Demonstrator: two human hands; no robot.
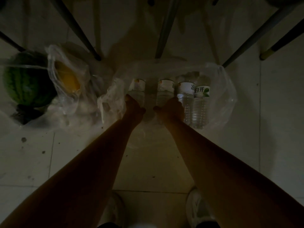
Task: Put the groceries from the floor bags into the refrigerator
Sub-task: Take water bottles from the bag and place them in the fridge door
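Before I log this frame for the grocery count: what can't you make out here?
- Head view, dim: whether the left hand or right hand has closed its grip on a bottle.
- Yellow item: blurred by its plastic bag.
- Bottle caps: hidden by bag plastic and darkness.
- Refrigerator: not in view.

Both bare forearms reach toward 12 o'clock, converging | left hand (134,106) fingers curled closed, thumb toward 11 o'clock | right hand (170,107) curled likewise | dim light, grip detail unclear
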